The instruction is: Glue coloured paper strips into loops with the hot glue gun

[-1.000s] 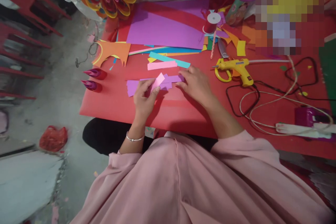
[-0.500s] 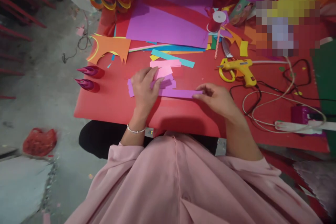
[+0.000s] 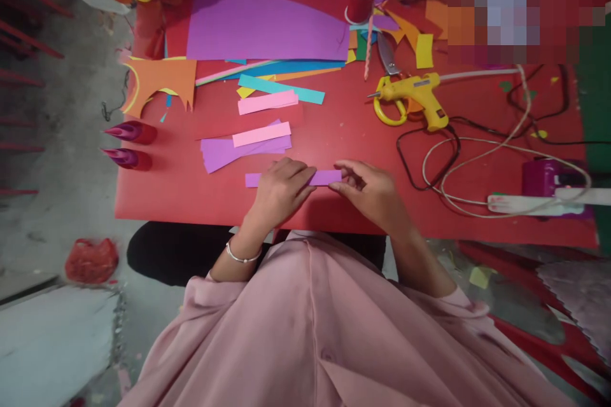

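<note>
A purple paper strip [image 3: 326, 178] lies level near the front edge of the red table. My left hand [image 3: 285, 189] grips it around the middle, thumb and fingers on its two long edges. At its right end, my right hand [image 3: 368, 191] pinches the strip between thumb and fingers. Beyond my left hand is a fanned pile of purple strips [image 3: 217, 154] with a pink strip [image 3: 261, 135] across it. More pink strips [image 3: 267, 102] lie behind, touching a turquoise strip [image 3: 305, 93].
A yellow glue gun [image 3: 420, 97] rests on yellow-handled scissors, with cords looping on the right. Behind are a ribbon spool [image 3: 360, 3] and purple sheets [image 3: 267, 19]. Two rolled paper cones [image 3: 131, 159] and an orange scrap [image 3: 160, 84] sit left. A pixelated area covers the upper right.
The purple strip has come nearer the front edge, away from the pile. My left hand has moved off the pink and purple strips onto it. The view has shifted.
</note>
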`<state>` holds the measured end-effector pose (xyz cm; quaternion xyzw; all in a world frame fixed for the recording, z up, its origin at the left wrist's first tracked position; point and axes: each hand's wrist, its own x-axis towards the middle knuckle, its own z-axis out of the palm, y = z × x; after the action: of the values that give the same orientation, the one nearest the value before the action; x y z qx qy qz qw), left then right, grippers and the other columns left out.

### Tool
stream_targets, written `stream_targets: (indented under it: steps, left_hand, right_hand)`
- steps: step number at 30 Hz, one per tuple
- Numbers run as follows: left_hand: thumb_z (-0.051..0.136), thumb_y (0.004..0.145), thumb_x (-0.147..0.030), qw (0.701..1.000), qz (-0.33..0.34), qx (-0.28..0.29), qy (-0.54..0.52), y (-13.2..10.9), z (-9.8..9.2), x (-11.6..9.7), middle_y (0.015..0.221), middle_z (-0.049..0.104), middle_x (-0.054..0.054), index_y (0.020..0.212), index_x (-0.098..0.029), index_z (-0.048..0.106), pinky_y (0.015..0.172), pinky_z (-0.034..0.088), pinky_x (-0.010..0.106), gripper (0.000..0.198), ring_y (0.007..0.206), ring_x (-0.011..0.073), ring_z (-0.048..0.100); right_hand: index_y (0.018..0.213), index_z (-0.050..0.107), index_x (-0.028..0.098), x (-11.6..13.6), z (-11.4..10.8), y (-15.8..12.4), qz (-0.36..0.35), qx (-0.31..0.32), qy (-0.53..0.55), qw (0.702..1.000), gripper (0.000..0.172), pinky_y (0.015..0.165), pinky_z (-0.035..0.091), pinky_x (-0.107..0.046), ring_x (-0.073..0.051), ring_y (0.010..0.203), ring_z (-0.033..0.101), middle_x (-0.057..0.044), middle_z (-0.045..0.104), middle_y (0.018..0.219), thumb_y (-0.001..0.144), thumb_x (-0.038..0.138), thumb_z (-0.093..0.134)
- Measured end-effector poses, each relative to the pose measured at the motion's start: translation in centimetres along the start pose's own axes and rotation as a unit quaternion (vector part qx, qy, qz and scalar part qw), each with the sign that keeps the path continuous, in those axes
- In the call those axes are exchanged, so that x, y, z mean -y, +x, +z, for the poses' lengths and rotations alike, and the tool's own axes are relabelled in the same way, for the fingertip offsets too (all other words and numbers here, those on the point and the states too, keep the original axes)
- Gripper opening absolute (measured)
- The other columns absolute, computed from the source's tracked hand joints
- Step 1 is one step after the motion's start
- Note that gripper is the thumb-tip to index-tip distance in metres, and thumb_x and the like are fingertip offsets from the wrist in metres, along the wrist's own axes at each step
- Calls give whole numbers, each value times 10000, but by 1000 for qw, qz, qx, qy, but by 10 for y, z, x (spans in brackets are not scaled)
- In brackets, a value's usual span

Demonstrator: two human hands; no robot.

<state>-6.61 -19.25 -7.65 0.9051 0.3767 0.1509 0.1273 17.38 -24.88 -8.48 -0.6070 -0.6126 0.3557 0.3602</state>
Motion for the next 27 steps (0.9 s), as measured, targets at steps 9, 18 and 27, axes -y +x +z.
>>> stream_targets:
  steps: [9, 18, 27]
  left_hand:
    - [427, 1059, -698, 1000, -15, -2, -16, -5, 4, 7, 1077, 707, 124, 1221, -195, 780, 834, 451, 411, 636, 964, 270, 600]
    - [456, 1053, -714, 999, -48, 12, -4, -8, -5, 10, 1152, 712, 129, 1196, -232, 779, 834, 422, 422, 598, 1020, 282, 602]
    - [592, 1075, -522, 996, -71, -57, -4, -25, -8, 21, 1079, 720, 107, 1096, -199, 775, 870, 483, 424, 372, 978, 262, 626]
  right_hand:
    - [1282, 763, 206, -11, 2, -7, -94, -36, -234, 967, 427, 894, 543, -398, -278, 1047, 713, -113, 760, 1093, 1039, 538, 650]
    - [1378, 734, 258, -2, 3, -7, -58, -13, -250, 966, 543, 880, 497, -396, -282, 1046, 676, -109, 755, 1109, 1049, 654, 560]
    - [1250, 793, 255, 1, 15, -1, -52, -46, -291, 954, 371, 837, 477, -387, -270, 1000, 655, -100, 748, 1022, 1091, 487, 551]
